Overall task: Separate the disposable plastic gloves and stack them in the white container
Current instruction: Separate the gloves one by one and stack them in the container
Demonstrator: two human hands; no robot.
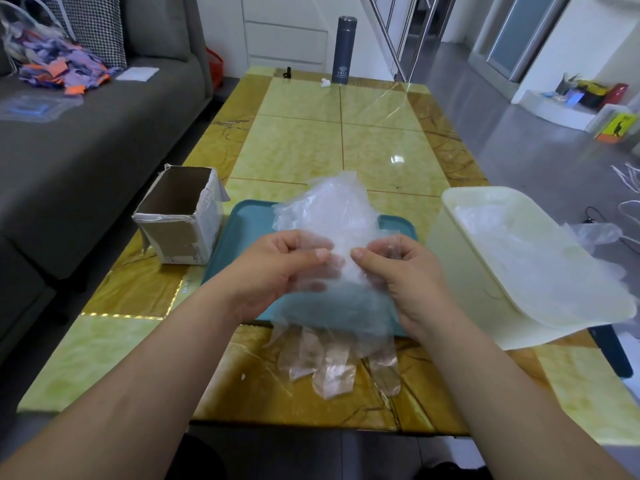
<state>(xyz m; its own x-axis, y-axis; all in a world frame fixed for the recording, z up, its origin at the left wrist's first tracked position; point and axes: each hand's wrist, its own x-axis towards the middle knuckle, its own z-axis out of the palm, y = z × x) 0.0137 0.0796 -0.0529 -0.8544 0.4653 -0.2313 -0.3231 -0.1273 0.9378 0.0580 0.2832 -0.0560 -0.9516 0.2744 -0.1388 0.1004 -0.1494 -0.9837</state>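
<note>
Clear gloves (332, 216) were pinched over the tray (242, 233) by left hand (280, 265) and right hand (398, 268), thumbs together | apparently to peel one free | container (485, 289) set at right.

— Lighting?
— Bright, even indoor light. One white glare spot on the table (397, 159); the floor (512, 140) shines. The sofa (86, 150) side is darker.
— Sharpness?
— My left hand (277, 261) and right hand (398, 271) look slightly soft. Edges bow and stretch from the wide lens.
</note>
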